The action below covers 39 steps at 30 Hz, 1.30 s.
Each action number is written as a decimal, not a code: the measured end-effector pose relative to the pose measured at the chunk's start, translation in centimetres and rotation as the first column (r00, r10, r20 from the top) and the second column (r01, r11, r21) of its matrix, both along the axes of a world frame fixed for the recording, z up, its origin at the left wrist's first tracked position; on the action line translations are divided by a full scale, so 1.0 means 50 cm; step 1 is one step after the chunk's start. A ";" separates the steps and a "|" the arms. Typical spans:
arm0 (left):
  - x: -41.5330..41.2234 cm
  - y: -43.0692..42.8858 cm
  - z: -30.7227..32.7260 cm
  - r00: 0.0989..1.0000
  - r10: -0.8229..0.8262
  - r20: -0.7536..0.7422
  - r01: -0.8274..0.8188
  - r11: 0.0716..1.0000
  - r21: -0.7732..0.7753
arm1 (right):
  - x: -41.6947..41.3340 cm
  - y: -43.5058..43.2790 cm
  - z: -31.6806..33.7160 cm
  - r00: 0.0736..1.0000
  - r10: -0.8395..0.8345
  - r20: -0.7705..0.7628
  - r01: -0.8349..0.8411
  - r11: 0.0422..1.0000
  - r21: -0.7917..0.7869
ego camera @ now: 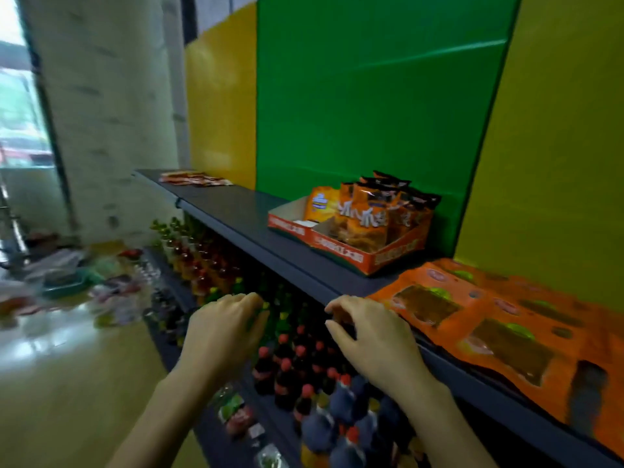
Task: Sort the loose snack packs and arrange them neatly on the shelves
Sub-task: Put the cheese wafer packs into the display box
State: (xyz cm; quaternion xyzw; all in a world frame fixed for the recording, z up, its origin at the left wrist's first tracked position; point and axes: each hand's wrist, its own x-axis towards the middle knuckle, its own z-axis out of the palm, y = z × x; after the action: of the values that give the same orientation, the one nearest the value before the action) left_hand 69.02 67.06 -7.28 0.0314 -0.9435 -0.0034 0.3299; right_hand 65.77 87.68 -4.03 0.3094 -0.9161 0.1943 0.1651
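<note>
Both my hands hover in front of the dark top shelf (256, 231), holding nothing. My left hand (224, 329) hangs with loosely curled fingers over the bottles below. My right hand (368, 332) has relaxed, curled fingers just left of several flat orange snack packs (489, 319) lying on the shelf's right end. An orange display box (354, 255) at the shelf's middle holds upright orange-and-black snack packs (381, 211). More flat red-orange packs (194, 179) lie at the shelf's far left end.
The lower shelf holds rows of drink bottles (297, 359) with red caps, plus green and orange ones further left. Loose packs and a teal basket (64, 287) lie blurred on the floor at left. Green and yellow panels (371, 96) back the shelf.
</note>
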 end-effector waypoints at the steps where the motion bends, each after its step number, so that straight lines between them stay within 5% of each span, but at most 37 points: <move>1: -0.002 -0.041 -0.005 1.000 0.026 0.000 -0.026 1.000 -0.011 | -0.014 -0.040 -0.001 1.000 0.030 0.006 -0.030 1.000 0.003; 20: -0.139 -0.711 -0.001 0.972 0.235 0.000 -0.232 0.960 0.158 | -0.296 -0.812 0.004 0.939 0.342 0.041 -0.341 0.940 -0.013; 39: -0.653 -1.287 0.006 0.984 0.165 0.067 -0.178 0.929 0.325 | -0.815 -1.389 0.010 0.948 0.313 0.052 -0.310 0.949 -0.060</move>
State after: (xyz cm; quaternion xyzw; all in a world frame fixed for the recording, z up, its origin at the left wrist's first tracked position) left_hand 36.38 2.73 -6.99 0.1684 -0.9294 -0.1315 0.3009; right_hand 25.01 18.23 -3.51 0.4400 -0.8551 0.2505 0.1120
